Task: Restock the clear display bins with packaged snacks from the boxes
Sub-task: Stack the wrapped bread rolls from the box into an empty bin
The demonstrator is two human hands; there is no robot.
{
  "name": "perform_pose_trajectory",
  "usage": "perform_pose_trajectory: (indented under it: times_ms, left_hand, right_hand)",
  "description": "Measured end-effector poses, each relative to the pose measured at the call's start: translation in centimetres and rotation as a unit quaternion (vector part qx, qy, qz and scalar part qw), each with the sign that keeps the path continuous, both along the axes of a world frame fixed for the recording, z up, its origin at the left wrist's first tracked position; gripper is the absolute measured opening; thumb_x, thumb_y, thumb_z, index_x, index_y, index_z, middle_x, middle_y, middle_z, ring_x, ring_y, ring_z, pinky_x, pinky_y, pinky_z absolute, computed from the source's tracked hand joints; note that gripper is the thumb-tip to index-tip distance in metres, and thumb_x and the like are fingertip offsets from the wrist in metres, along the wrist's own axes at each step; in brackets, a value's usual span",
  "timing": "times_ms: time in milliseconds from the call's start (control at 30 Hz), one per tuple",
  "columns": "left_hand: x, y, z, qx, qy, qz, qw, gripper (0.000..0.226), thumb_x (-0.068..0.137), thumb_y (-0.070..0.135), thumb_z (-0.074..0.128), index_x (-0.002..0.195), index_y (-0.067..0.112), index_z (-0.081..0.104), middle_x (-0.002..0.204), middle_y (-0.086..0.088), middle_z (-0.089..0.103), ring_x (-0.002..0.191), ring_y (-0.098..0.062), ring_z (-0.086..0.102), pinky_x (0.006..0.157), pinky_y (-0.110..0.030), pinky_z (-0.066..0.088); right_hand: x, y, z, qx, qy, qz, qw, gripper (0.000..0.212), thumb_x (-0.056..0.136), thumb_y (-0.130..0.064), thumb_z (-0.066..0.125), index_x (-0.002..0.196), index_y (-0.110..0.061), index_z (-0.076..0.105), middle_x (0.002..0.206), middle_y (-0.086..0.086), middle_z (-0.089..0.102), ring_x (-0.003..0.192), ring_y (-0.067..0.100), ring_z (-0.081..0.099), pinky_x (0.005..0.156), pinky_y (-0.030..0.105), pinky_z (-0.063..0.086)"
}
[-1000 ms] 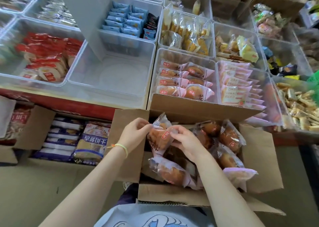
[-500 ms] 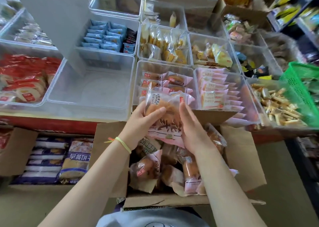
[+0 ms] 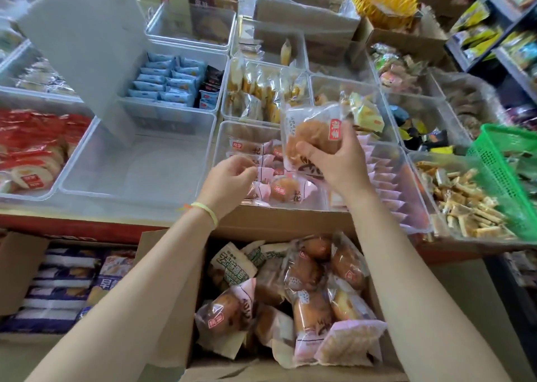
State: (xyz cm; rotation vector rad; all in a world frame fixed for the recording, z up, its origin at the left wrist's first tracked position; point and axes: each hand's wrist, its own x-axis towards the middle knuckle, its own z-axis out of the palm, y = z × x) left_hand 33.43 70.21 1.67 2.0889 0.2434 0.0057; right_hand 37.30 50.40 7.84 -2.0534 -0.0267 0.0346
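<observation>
My right hand [image 3: 337, 163] grips a clear-and-pink packaged bun [image 3: 312, 133] with a red label and holds it upright above a clear display bin [image 3: 220, 137]. Several matching bun packets [image 3: 283, 189] lie in that bin. My left hand [image 3: 229, 178] hovers over the bin's near-left corner with its fingers loosely curled; I see nothing in it. Below my arms stands an open cardboard box [image 3: 171, 265] holding several more bun packets [image 3: 305, 288] and some green-printed packs [image 3: 232, 265].
Left of the bun bin is a bare clear bin [image 3: 136, 166] with a grey board [image 3: 87, 41] leaning into it. Pink packets [image 3: 386, 178] fill the bin on the right, beside a green basket [image 3: 505, 160]. Another box of blue-white packs [image 3: 64, 282] sits at lower left.
Both hands lifted the bun packet out of the box and up over the bin. My left hand has let go and dropped toward the bin; my right hand alone holds the packet.
</observation>
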Motion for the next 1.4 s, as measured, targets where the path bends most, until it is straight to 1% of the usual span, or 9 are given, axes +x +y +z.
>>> perform_pose_trajectory:
  times_ms: [200, 300, 400, 567, 700, 833, 1067, 1167, 1400]
  left_hand:
    - [5.2, -0.9, -1.5, 0.146, 0.226, -0.169, 0.948, 0.032, 0.098, 0.025, 0.047, 0.109, 0.004, 0.068, 0.113, -0.013, 0.068, 0.101, -0.029, 0.061, 0.081, -0.031, 0.048]
    - [6.9, -1.5, -3.0, 0.152, 0.401, -0.284, 0.857, 0.039, 0.102, 0.023, 0.034, 0.126, 0.01, 0.063, 0.133, -0.009, 0.061, 0.121, -0.027, 0.058, 0.103, -0.04, 0.047]
    - [7.5, -2.0, -4.4, 0.212, 0.437, -0.295, 0.823, 0.036, 0.099, 0.026, 0.041, 0.126, 0.011, 0.06, 0.119, -0.007, 0.068, 0.101, -0.023, 0.066, 0.087, -0.037, 0.057]
    - [7.7, -1.9, -6.6, 0.247, 0.46, -0.306, 0.796, 0.035, 0.096, 0.024, 0.048, 0.126, 0.008, 0.059, 0.121, -0.007, 0.065, 0.105, -0.022, 0.062, 0.091, -0.032, 0.053]
    - [7.8, -1.9, -7.3, 0.241, 0.471, -0.306, 0.791, 0.034, 0.1, 0.025, 0.042, 0.122, 0.009, 0.062, 0.118, -0.007, 0.065, 0.097, -0.02, 0.065, 0.082, -0.03, 0.053]
    - [7.8, -1.7, -7.7, 0.258, 0.458, -0.296, 0.798, 0.029, 0.1, 0.029, 0.042, 0.111, 0.012, 0.063, 0.1, -0.004, 0.062, 0.068, -0.013, 0.054, 0.06, -0.025, 0.045]
    - [7.9, -1.6, -7.6, 0.219, 0.469, -0.291, 0.804, 0.036, 0.1, 0.03, 0.041, 0.123, 0.014, 0.064, 0.12, -0.004, 0.066, 0.106, -0.021, 0.063, 0.088, -0.032, 0.052]
    - [7.7, -1.7, -7.5, 0.224, 0.441, -0.288, 0.82, 0.029, 0.099, 0.03, 0.042, 0.103, 0.013, 0.065, 0.101, -0.003, 0.067, 0.089, -0.018, 0.064, 0.078, -0.028, 0.053]
    - [3.4, -1.6, -2.5, 0.078, 0.021, -0.097, 0.992, 0.022, 0.094, 0.017, 0.051, 0.095, 0.012, 0.072, 0.092, -0.002, 0.071, 0.085, -0.02, 0.063, 0.079, -0.038, 0.053]
  right_hand:
    - [7.4, 0.8, -4.7, -0.456, 0.074, 0.211, 0.862, 0.05, 0.08, -0.033, 0.076, 0.113, -0.018, 0.042, 0.093, -0.004, 0.062, 0.083, 0.019, 0.06, 0.06, 0.031, 0.046]
    - [8.9, 2.4, -7.6, -0.566, 0.143, 0.34, 0.737, 0.053, 0.076, -0.033, 0.078, 0.117, -0.015, 0.05, 0.101, -0.004, 0.065, 0.093, 0.022, 0.064, 0.059, 0.03, 0.045]
    - [9.3, 3.8, -10.8, -0.615, 0.184, 0.43, 0.634, 0.052, 0.077, -0.036, 0.08, 0.12, -0.014, 0.061, 0.1, -0.002, 0.063, 0.098, 0.024, 0.063, 0.074, 0.036, 0.057]
    - [10.1, 2.7, -15.0, -0.618, 0.031, 0.417, 0.665, 0.074, 0.078, -0.039, 0.079, 0.133, -0.009, 0.039, 0.12, 0.008, 0.061, 0.108, 0.031, 0.062, 0.068, 0.038, 0.048]
    - [10.0, 0.7, -17.3, -0.698, -0.085, 0.406, 0.583, 0.086, 0.076, -0.069, 0.069, 0.133, -0.012, 0.038, 0.125, 0.009, 0.057, 0.107, 0.028, 0.062, 0.073, 0.038, 0.048]
    - [9.7, 1.1, -17.6, -0.7, -0.048, 0.394, 0.594, 0.092, 0.076, -0.072, 0.067, 0.135, -0.01, 0.036, 0.128, 0.011, 0.057, 0.105, 0.029, 0.065, 0.069, 0.038, 0.048]
    - [9.6, 2.7, -15.1, -0.673, 0.04, 0.405, 0.617, 0.035, 0.097, -0.034, 0.056, 0.128, -0.02, 0.059, 0.108, -0.002, 0.061, 0.096, 0.025, 0.062, 0.054, 0.033, 0.039]
    - [9.1, 2.6, -14.2, -0.638, 0.097, 0.4, 0.651, 0.034, 0.098, -0.019, 0.053, 0.131, -0.018, 0.057, 0.12, 0.003, 0.061, 0.109, 0.029, 0.061, 0.067, 0.038, 0.049]
    - [3.0, 1.5, -6.3, -0.393, -0.008, 0.251, 0.885, 0.019, 0.1, -0.027, 0.044, 0.083, -0.02, 0.05, 0.071, -0.005, 0.051, 0.07, 0.017, 0.053, 0.059, 0.031, 0.039]
